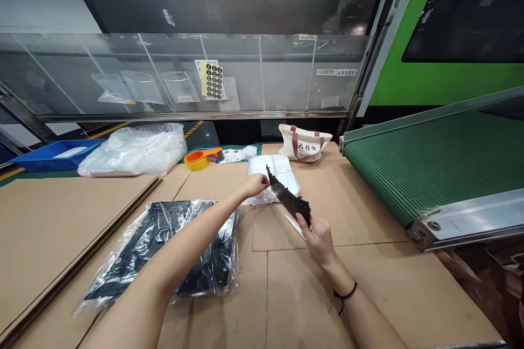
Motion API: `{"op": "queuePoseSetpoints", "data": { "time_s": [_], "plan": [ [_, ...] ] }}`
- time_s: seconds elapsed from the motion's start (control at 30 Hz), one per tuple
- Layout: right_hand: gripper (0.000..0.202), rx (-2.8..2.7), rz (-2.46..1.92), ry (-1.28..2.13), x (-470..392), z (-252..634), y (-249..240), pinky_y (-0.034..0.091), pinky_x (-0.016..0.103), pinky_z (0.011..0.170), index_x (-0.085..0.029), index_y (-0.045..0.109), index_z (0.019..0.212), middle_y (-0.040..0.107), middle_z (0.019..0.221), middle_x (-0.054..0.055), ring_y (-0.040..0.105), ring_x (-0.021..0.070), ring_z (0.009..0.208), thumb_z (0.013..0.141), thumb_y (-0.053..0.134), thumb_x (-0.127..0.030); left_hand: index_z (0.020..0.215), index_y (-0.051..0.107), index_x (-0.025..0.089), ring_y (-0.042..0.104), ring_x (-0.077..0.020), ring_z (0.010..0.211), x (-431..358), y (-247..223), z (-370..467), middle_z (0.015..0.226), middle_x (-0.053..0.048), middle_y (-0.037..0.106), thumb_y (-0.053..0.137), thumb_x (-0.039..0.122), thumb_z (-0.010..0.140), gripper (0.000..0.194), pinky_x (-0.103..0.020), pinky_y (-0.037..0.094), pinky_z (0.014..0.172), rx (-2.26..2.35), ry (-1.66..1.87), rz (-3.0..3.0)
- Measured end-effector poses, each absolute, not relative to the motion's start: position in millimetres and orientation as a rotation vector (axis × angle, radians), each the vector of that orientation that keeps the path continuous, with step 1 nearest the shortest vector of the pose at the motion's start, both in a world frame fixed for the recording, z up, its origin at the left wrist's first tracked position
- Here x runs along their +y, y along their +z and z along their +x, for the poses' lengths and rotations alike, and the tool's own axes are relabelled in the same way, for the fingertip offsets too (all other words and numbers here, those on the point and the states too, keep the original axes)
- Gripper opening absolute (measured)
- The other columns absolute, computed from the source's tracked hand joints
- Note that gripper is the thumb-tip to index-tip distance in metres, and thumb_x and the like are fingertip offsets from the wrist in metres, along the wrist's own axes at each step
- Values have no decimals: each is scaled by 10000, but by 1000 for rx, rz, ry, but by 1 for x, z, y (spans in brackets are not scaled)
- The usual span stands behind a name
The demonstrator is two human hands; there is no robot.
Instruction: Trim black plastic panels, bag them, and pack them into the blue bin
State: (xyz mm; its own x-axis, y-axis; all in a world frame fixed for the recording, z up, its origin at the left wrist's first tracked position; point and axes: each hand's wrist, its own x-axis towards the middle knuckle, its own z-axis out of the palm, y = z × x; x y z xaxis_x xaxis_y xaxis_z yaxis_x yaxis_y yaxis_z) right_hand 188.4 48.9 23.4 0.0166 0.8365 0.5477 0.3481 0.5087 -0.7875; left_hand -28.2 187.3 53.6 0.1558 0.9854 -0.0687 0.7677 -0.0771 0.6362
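Note:
My right hand (pixel 319 235) grips a thin black part (pixel 290 196) with a notched edge by its near end, tilted above the table. My left hand (pixel 257 185) is closed in a pinch beside the far end of that part. What its fingertips hold, if anything, is hidden. Beneath both hands lies a stack of clear plastic bags (pixel 289 166). A slim pale tool (pixel 295 227) rests on the cardboard, partly covered by my right hand. Under my left forearm sits a dark panel in a clear bag (pixel 204 267).
Cardboard (pixel 303 294) covers the table. A green conveyor belt (pixel 442 158) stands at the right. Along the back are a cloth bag (pixel 305 144), a yellow tape roll (pixel 196 161), a plastic-wrapped bundle (pixel 135 150) and a blue tray (pixel 53 159). A cardboard stack (pixel 61 229) lies left.

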Motion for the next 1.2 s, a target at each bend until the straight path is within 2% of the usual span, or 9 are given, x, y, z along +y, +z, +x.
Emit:
{"op": "queuePoseSetpoints", "data": {
  "time_s": [0.23, 0.37, 0.47, 0.57, 0.67, 0.8, 0.97, 1.07, 1.2],
  "plan": [
    [433, -1549, -1054, 578, 50, 185, 23, 383, 282, 540, -211, 633, 660, 596, 571, 41, 534, 164, 510, 839, 536, -593, 1042, 576, 131, 601, -127, 735, 196, 71, -26, 925, -36, 612, 536, 333, 936, 232, -284, 530, 638, 1735, 1040, 1579],
    [409, -1441, -1071, 634, 49, 185, 22, 404, 276, 535, -200, 652, 651, 604, 541, 32, 546, 165, 498, 810, 590, -571, 972, 537, 149, 544, -125, 698, 192, 85, -29, 830, -6, 553, 512, 135, 873, 104, -267, 471, 641, 1780, 1149, 1563],
    [375, -1292, -1083, 672, 50, 186, 21, 475, 276, 627, -176, 706, 841, 712, 745, 61, 642, 200, 670, 833, 581, -530, 879, 523, 181, 505, -147, 696, 182, 91, -35, 727, 19, 509, 537, 63, 748, 177, -269, 410, 662, 1780, 1121, 1661],
    [430, -1112, -1084, 688, 53, 190, 23, 513, 296, 737, -157, 694, 946, 734, 923, 81, 667, 223, 842, 840, 556, -551, 749, 515, 186, 487, -166, 685, 172, 97, -42, 670, 15, 504, 545, 165, 748, 37, -277, 368, 652, 1761, 1047, 1750],
    [464, -964, -1048, 747, 54, 197, 33, 534, 308, 734, -155, 691, 920, 737, 898, 75, 674, 216, 817, 821, 554, -587, 638, 521, 178, 462, -158, 616, 161, 101, -46, 587, 16, 474, 489, 237, 762, 141, -270, 338, 596, 1720, 945, 1802],
    [390, -674, -893, 1226, 39, 207, 47, 564, 299, 648, -167, 713, 835, 744, 825, 52, 686, 200, 703, 672, 733, -520, 519, 514, 167, 393, -118, 508, 143, 101, -41, 480, 38, 384, 499, 224, 710, 199, -250, 314, 522, 1609, 755, 1866],
    [270, -356, -1017, 1570, 5, 212, 36, 587, 254, 654, -172, 740, 797, 759, 847, 38, 712, 196, 770, 596, 817, -336, 792, 684, 123, 330, -104, 368, 125, 98, -29, 428, 67, 293, 428, 253, 794, 287, -236, 299, 419, 1523, 565, 1892],
    [270, -76, -1076, 1468, -10, 211, 23, 572, 177, 653, -208, 746, 868, 758, 955, -7, 707, 144, 853, 617, 808, -287, 788, 687, 131, 422, -124, 400, 118, 98, -21, 449, 35, 397, 396, 273, 844, 329, -236, 350, 443, 1483, 494, 2007],
    [388, 11, -1087, 1376, -27, 209, 14, 553, 145, 656, -209, 729, 984, 732, 1079, -15, 681, 127, 968, 637, 812, -363, 725, 667, 149, 597, -198, 671, 106, 97, -9, 684, -77, 651, 366, 275, 898, 369, -287, 439, 644, 1529, 475, 2237]
  ]
}}
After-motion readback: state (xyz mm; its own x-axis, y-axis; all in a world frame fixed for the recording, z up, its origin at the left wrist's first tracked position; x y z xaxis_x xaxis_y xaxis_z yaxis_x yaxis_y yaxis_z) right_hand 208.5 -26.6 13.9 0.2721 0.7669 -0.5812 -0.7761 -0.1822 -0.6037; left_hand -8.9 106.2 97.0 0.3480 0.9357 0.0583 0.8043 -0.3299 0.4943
